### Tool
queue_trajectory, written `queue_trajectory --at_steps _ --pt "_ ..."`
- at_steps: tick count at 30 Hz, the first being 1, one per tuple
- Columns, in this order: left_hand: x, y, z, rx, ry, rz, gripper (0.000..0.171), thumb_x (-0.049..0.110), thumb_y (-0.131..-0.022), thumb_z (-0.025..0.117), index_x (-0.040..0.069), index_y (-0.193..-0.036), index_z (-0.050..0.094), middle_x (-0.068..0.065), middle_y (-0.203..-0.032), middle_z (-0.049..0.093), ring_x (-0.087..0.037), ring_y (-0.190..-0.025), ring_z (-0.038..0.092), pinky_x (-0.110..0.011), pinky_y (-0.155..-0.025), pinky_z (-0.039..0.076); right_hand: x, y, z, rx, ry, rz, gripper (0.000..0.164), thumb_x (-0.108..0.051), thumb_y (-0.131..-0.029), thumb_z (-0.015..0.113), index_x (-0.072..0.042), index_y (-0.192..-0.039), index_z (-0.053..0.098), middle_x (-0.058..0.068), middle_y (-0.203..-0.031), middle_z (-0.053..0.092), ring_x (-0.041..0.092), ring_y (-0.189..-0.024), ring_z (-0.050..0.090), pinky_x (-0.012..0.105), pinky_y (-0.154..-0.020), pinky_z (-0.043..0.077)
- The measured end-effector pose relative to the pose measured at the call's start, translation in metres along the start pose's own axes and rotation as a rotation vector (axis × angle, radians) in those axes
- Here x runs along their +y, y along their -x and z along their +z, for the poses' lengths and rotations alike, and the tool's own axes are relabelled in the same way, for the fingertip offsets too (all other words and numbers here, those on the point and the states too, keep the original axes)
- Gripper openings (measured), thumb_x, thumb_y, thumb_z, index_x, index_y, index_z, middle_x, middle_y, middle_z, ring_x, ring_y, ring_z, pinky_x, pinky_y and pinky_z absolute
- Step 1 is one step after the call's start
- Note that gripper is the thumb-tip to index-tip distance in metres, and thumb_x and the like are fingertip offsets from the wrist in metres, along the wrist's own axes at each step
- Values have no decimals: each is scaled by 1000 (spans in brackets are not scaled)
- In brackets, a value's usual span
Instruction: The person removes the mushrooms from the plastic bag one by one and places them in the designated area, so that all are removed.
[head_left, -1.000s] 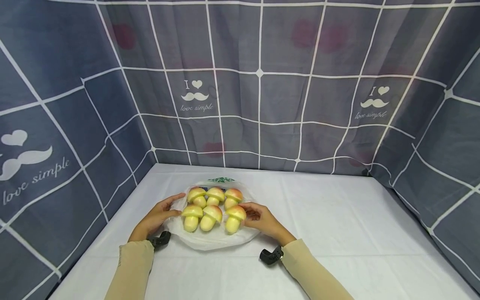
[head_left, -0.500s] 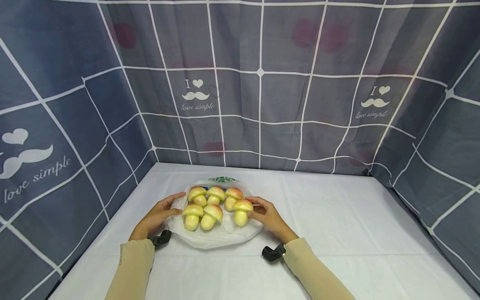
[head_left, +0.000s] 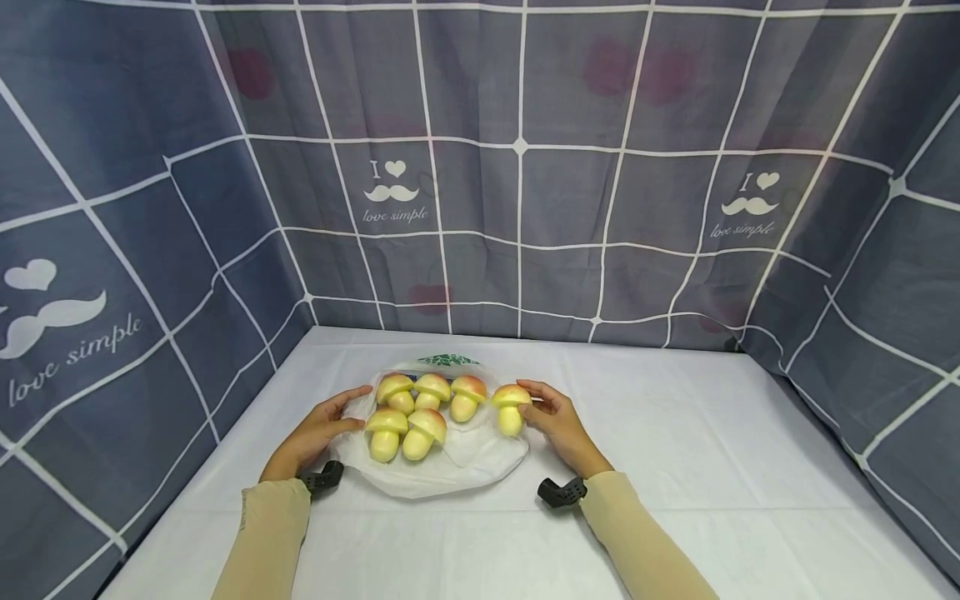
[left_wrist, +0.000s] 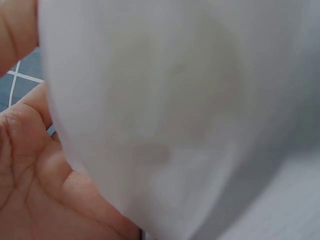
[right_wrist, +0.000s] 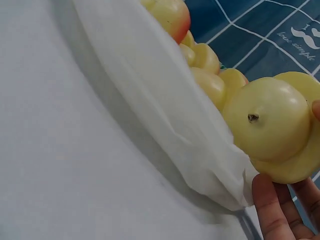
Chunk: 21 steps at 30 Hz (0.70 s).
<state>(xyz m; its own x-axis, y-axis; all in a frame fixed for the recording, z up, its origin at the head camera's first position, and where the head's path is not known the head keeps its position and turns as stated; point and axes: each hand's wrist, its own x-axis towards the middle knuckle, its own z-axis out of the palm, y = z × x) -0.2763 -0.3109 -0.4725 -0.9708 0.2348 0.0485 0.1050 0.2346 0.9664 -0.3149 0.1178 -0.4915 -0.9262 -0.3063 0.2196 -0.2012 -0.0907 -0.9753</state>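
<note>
My right hand (head_left: 561,423) pinches a yellow toy mushroom (head_left: 510,419) with a red-blushed cap, at the right rim of a white plastic bag (head_left: 442,480). In the right wrist view its rounded stem end (right_wrist: 270,120) faces the camera, and the fingers (right_wrist: 272,205) hold its cap edge. Several similar mushrooms (head_left: 418,437) sit in two rows on the bag to the left. The left hand (head_left: 315,432) rests at the bag's left side, thumb and forefinger spread apart. In the left wrist view the bag's wall (left_wrist: 150,100) covers part of the palm.
The bag lies on a white-covered table (head_left: 675,433) and carries a green print (head_left: 447,360) at its far end. Dark checked cloth walls (head_left: 570,200) with white lines stand behind and at both sides. A black wrist camera (head_left: 561,493) sits below each hand.
The right hand has carried its mushroom to the right and slightly back, away from the other mushrooms toward the bag's rim. The left hand has stayed in place.
</note>
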Motion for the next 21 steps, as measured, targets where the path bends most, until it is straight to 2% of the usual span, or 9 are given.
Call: queue_trajectory --at_steps 14,21 --pt "1 0 1 -4 -32 -11 73 0 -98 70 -14 -161 35 -32 -173 24 -50 -163 2 -66 -128 3 1 -1 -15 73 30 -12 50 3 -98 72 11 -146 58 3 -127 69 11 -103 67 21 -86 55" --pt "1 -1 0 10 -39 -26 73 1 -98 71 -12 -161 36 -31 -173 24 -48 -164 2 -65 -129 2 0 -2 -25 89 74 -13 52 5 -96 73 11 -145 60 9 -134 70 11 -107 68 21 -88 55"
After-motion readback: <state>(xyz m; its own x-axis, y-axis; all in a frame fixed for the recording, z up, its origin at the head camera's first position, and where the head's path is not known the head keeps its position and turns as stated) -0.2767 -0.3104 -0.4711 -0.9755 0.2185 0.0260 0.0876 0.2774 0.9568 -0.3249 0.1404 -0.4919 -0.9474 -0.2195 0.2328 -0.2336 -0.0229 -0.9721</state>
